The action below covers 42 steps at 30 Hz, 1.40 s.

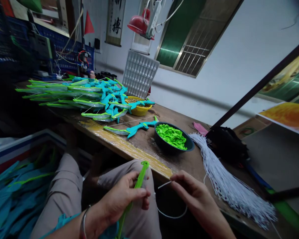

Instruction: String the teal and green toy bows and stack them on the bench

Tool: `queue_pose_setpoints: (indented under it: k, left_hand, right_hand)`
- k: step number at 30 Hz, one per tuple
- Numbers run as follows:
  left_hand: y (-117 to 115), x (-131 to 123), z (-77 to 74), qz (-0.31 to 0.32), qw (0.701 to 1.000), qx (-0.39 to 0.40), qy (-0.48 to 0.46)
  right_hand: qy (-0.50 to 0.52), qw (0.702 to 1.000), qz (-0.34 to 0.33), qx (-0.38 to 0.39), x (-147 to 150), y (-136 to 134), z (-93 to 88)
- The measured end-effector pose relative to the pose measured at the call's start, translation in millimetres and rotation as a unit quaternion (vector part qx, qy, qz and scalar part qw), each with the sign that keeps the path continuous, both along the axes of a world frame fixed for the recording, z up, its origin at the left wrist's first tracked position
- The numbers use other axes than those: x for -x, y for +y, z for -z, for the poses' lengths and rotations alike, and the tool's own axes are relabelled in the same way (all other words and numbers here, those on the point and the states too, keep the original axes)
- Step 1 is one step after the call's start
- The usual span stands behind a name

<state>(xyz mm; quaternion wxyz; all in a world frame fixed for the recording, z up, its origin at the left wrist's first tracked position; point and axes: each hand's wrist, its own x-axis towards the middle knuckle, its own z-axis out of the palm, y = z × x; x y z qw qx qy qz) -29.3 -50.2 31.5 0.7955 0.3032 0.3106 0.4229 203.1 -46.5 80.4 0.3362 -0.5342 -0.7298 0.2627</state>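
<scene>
Room: pale wall [239,39] across the upper right; brown table [144,142] slanting from left of centre to lower right.
Table, left part: heap of blue-and-green bows [89,96]; 1 single bow [137,129] lying apart, nearer centre.
Table, right part: dark bowl [161,144] of small green pieces [170,136]; hank of white cords [229,179] spread toward the lower right.
Green limb: lower centre, above the trouser leg [153,215], pinched between thumb and fingers of the left hand [119,197]. Long axis tilted: rounded tip up and slightly right, other end running down-left.
White cord: right of the limb, pinched in the fingertips of the right hand [189,189]. Short free end pokes down-left, apart from the limb, lower than its rounded tip.
Nearer hand: left, on the limb; right sits across a gap at similar frame height.
Hidden: part of the limb under the left fingers; its lower end cut off at the bottom edge.
Hard to tell: whether the hanging cord loop [174,217] joins the pinched end; whether the limb's tip is pierced through.
</scene>
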Motion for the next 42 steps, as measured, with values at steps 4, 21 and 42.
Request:
queue_pose_setpoints:
  k: [4, 21, 42]
  left_hand:
    - [6, 4, 3.9, 0.000, 0.997, 0.041, -0.070]
    - [11, -14, -3.8, -0.042, 0.987, -0.029, -0.151]
    - [12, -16, -8.3, -0.033, 0.990, -0.082, -0.111]
  right_hand:
    - [-0.007, 0.997, -0.016, -0.076, 28, 0, 2.6]
    - [-0.066, 0.931, 0.017, -0.359, 87, -11, 5.2]
    - [-0.080, 0.939, 0.021, -0.335, 89, -17, 3.5]
